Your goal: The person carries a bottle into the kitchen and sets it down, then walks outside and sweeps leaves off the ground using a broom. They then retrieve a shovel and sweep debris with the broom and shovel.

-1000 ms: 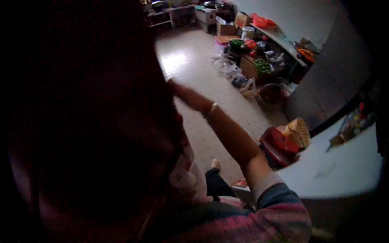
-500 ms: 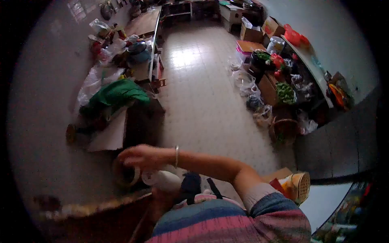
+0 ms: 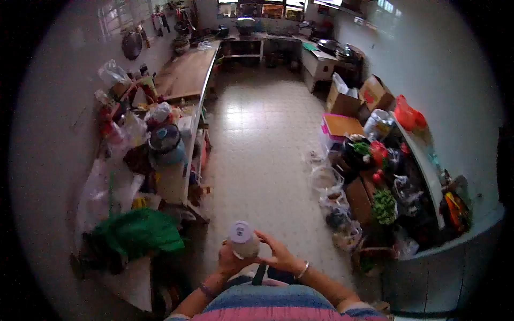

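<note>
white-lidded jar (image 3: 244,241), held before the person's waist, lid facing the camera. the left hand (image 3: 232,261) is wrapped around it. the right hand (image 3: 279,258), reaching away leftward half a second ago, now touches its side, so both hands attend to it; whether the right grips, i cannot tell. beyond: green cloth (image 3: 140,233) at left, then pale floor (image 3: 262,144).
</note>
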### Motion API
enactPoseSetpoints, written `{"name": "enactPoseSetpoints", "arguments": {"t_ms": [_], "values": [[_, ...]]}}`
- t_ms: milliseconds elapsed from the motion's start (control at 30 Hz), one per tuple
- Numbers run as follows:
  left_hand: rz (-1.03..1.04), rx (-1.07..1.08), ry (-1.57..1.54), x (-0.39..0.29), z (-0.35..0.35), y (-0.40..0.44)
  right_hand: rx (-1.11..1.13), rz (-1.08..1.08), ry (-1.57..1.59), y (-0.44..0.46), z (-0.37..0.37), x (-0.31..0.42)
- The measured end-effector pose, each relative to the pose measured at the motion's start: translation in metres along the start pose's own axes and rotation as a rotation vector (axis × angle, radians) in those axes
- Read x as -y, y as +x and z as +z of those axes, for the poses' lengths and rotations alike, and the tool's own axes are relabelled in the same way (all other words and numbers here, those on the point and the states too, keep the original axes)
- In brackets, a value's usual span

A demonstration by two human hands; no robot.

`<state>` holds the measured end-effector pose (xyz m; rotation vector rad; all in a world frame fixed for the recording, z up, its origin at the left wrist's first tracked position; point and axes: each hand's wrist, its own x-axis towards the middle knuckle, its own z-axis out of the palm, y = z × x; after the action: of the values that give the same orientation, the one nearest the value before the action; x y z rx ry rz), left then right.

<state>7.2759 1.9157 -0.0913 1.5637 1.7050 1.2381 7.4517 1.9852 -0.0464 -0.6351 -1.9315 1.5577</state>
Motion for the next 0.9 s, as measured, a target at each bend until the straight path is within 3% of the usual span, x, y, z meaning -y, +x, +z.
{"name": "enactPoseSetpoints", "arguments": {"t_ms": [133, 233, 367, 600, 733, 900], "values": [[0.025, 0.14, -0.076, 0.006, 0.045, 0.131, -0.249, 0.046, -0.219, 0.074, -0.072, -0.033], [-0.076, 0.169, -0.041, 0.014, 0.077, 0.225, -0.271, -0.028, -0.305, 0.142, -0.145, -0.055], [-0.138, 0.095, -0.079, 0.008, 0.079, 0.348, -0.16, -0.01, -0.21, 0.253, -0.225, -0.063], [-0.215, -0.111, 0.034, 0.078, 0.059, 0.523, 0.05, -0.126, -0.262, 0.466, -0.302, -0.119], [-0.158, -0.24, 0.019, 0.091, 0.028, 0.638, 0.135, -0.07, -0.233, 0.585, -0.323, -0.153], [-0.061, -0.239, 0.085, 0.156, 0.005, 0.786, 0.132, -0.075, -0.246, 0.737, -0.373, -0.171]]}}
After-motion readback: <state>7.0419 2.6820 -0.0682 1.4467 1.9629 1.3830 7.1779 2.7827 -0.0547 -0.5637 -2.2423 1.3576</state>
